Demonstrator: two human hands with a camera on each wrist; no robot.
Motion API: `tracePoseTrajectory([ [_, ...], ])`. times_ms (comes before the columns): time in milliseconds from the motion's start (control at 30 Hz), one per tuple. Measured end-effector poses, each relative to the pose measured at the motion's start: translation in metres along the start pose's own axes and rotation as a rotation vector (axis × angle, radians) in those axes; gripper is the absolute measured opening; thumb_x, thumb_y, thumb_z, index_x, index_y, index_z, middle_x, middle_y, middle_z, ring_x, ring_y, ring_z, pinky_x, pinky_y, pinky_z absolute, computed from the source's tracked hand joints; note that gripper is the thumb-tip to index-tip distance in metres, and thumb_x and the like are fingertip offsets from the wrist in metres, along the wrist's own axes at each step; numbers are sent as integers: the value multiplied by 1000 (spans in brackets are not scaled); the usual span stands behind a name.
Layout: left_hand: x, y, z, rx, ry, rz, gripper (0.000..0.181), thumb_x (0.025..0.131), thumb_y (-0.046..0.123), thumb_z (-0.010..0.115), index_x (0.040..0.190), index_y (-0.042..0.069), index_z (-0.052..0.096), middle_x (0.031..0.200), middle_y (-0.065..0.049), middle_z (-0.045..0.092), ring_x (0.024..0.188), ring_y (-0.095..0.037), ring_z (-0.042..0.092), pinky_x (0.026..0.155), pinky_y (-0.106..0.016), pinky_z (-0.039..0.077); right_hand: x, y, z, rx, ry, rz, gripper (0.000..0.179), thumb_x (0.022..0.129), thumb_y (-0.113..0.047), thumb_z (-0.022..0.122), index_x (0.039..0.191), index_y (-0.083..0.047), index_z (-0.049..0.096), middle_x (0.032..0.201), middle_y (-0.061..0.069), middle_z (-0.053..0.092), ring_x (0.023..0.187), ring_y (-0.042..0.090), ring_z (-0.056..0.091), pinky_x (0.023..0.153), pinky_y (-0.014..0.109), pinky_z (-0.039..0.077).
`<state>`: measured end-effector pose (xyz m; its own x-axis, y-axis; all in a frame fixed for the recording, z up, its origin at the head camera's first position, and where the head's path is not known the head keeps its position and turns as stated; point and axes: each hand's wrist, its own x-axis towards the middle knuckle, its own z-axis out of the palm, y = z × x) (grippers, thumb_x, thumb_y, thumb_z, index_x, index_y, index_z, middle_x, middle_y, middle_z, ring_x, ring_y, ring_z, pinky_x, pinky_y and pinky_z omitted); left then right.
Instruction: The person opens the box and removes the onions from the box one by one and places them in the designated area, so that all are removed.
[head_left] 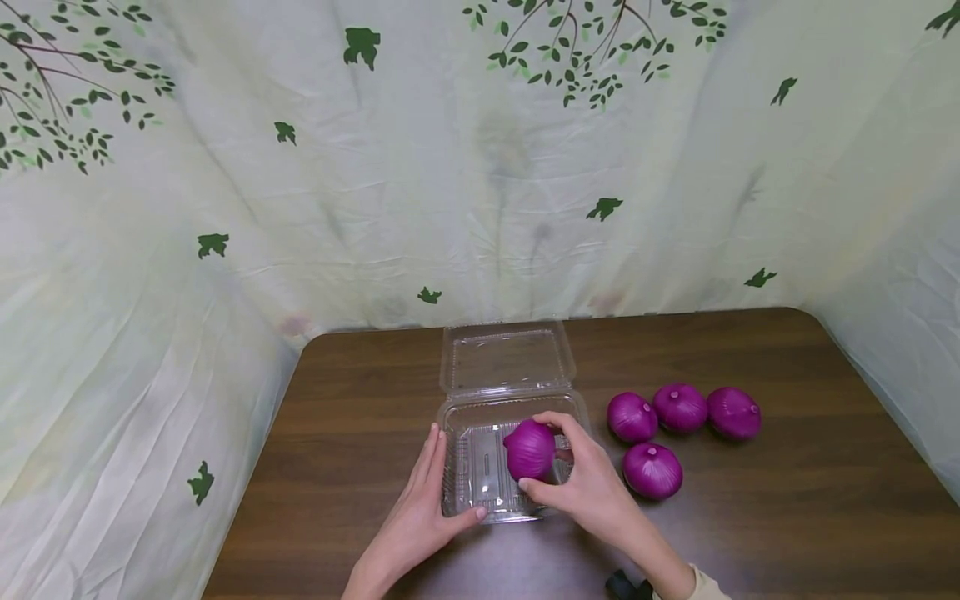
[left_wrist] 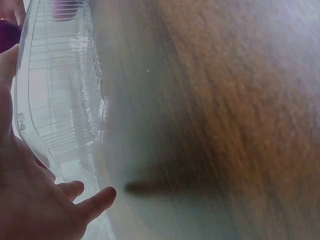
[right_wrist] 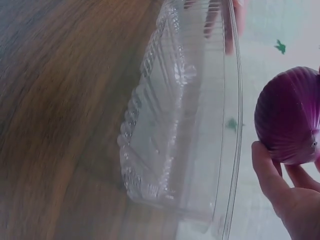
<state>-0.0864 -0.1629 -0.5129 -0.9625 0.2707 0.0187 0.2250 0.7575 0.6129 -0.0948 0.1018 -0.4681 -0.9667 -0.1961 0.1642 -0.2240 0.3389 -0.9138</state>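
Observation:
A purple-red onion [head_left: 530,450] is between the thumb and fingers of my right hand [head_left: 583,486], which grips it over the clear plastic clamshell container [head_left: 476,471]. From the right wrist view, this onion [right_wrist: 286,117] shows above the level of the container's rim [right_wrist: 235,100]. My left hand [head_left: 422,507] rests at the container's left side, fingers extended along the wall and thumb at the front left corner. In the left wrist view its fingers [left_wrist: 97,204] reach past the transparent wall [left_wrist: 65,100]. The hinged lid [head_left: 510,358] lies folded back, away from me.
Several more onions sit together on the brown wooden table [head_left: 360,417], right of the container; one onion [head_left: 652,471] is nearest me. A dark object [head_left: 628,586] shows by the right wrist. Behind the table hangs a pale curtain [head_left: 420,183] with leaf prints.

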Motion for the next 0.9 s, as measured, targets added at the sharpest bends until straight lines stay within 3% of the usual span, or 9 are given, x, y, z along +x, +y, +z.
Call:
tracePoseTrajectory([
  [233, 0, -1, 0, 11, 9, 8, 121, 75, 67, 73, 159, 10, 8, 165, -4, 0, 148, -24, 11, 112, -49, 27, -4, -1, -10, 29, 17, 0, 72, 71, -30, 90, 132, -31, 51, 125, -7, 56, 112, 14, 56, 90, 35, 53],
  [600, 0, 1, 1, -5, 12, 1, 120, 75, 61, 77, 159, 10, 8, 165, -4, 0, 148, -25, 11, 112, -50, 27, -8, 5, -18, 60, 70, 10, 79, 67, -5, 91, 133, -23, 51, 129, -3, 54, 119, 19, 51, 93, 38, 51],
  [900, -1, 1, 0, -4, 1, -6, 120, 76, 61, 76, 159, 11, 6, 165, -2, -3, 148, -25, 11, 111, -52, 27, -15, 7, -30, 52, 96, 14, 76, 68, -16, 92, 133, -24, 52, 129, -7, 52, 119, 15, 51, 94, 33, 50],
])
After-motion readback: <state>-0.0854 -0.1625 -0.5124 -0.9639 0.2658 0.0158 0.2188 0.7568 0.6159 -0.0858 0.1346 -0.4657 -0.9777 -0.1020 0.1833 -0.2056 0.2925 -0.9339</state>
